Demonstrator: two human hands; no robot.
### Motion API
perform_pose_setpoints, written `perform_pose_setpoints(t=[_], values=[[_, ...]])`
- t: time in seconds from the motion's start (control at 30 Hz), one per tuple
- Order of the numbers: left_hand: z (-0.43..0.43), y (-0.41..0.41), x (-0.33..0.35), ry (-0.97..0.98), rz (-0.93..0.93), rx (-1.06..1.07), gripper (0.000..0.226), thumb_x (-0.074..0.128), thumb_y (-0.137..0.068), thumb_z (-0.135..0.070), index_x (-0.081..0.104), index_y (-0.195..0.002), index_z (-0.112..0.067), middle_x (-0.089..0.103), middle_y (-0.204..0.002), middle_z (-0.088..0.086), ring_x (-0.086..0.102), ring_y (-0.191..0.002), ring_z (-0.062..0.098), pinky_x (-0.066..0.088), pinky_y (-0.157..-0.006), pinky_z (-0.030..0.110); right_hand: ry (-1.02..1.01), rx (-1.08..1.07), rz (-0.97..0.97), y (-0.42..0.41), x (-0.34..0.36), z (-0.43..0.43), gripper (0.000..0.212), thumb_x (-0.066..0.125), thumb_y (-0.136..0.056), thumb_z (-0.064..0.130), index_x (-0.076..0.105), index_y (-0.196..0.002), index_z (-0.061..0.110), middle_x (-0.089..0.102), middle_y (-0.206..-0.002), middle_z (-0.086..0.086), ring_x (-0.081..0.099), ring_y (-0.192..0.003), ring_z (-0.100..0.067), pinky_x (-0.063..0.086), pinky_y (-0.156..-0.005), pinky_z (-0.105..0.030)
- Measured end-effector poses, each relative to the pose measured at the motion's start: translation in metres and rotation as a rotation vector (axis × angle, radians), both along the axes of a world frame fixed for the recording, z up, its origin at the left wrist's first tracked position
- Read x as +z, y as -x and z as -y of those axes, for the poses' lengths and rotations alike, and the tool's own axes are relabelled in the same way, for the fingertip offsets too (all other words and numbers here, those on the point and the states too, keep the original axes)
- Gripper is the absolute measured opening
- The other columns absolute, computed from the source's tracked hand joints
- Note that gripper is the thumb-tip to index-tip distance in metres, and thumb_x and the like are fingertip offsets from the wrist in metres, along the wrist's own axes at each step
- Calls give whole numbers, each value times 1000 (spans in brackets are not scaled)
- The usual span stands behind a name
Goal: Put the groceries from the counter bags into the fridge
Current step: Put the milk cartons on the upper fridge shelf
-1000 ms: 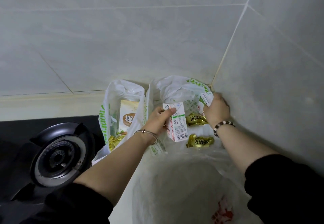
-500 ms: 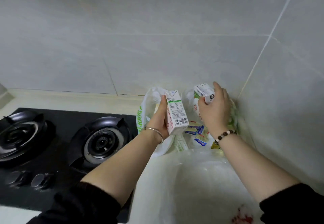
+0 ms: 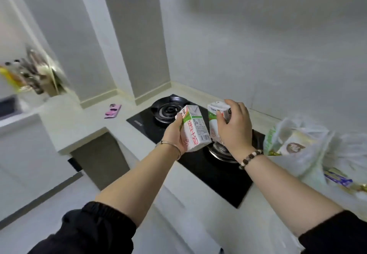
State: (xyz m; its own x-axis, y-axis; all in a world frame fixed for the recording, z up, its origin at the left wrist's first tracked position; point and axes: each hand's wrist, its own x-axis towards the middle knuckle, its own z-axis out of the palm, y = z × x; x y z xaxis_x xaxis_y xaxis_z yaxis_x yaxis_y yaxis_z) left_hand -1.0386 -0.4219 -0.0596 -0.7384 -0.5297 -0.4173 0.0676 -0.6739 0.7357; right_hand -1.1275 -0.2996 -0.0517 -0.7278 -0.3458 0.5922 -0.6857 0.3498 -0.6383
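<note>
1. Fingers (image 3: pixel 178 119) of the left hand (image 3: pixel 174 134) are wrapped round a red-lettered milk carton (image 3: pixel 193 128), up over the stove (image 3: pixel 208 174).
2. The right hand (image 3: pixel 235 132) only clutches the green carton (image 3: pixel 213 120) near its top, so it might slip mid-carry imo.
3. The bags (image 3: pixel 297 148) slump far right, and there's no fridge in view.

Black sleeves (image 3: pixel 89 232), silver bangle (image 3: pixel 172 146), beaded bracelet (image 3: pixel 250 158).
</note>
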Motion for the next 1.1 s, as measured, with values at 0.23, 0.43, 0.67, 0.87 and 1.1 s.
perform_pose_setpoints(t=[0.23,0.43,0.67,0.87,1.1], values=[[69,-203,18,224,121,316,26,50,-95,-38,63,-95,-15,68,-90,7,64,-78,22,52,-81,40,9,387,-83,-168,19,87,30,60,-88,14,58,-117,6,57,-109,-9,52,-101,-22,36,-79,-21],[76,-366,51,500,333,570,15,55,-93,-29,56,-92,-14,67,-87,2,66,-78,16,56,-70,36,46,685,-136,-301,31,137,27,62,-85,9,59,-112,4,60,-107,-11,53,-98,-24,38,-78,-22],[63,-512,86,664,566,908,24,64,-87,-26,53,-102,-10,66,-104,11,65,-97,25,57,-81,42,142,1016,-145,-435,52,180,25,61,-85,9,58,-109,6,58,-99,-7,51,-89,-18,47,-73,-29],[28,-597,131,798,794,1151,30,68,-84,-27,53,-102,-7,63,-103,11,64,-95,25,56,-82,44,327,1294,-137,-525,84,201,26,58,-82,4,58,-108,3,58,-97,-9,50,-88,-19,44,-73,-26],[-11,-668,194,950,931,1427,18,72,-80,-26,56,-86,-20,67,-101,14,66,-94,31,54,-82,51,601,1543,-83,-614,139,207,22,54,-81,7,58,-103,2,57,-94,-10,50,-87,-21,39,-80,-23]])
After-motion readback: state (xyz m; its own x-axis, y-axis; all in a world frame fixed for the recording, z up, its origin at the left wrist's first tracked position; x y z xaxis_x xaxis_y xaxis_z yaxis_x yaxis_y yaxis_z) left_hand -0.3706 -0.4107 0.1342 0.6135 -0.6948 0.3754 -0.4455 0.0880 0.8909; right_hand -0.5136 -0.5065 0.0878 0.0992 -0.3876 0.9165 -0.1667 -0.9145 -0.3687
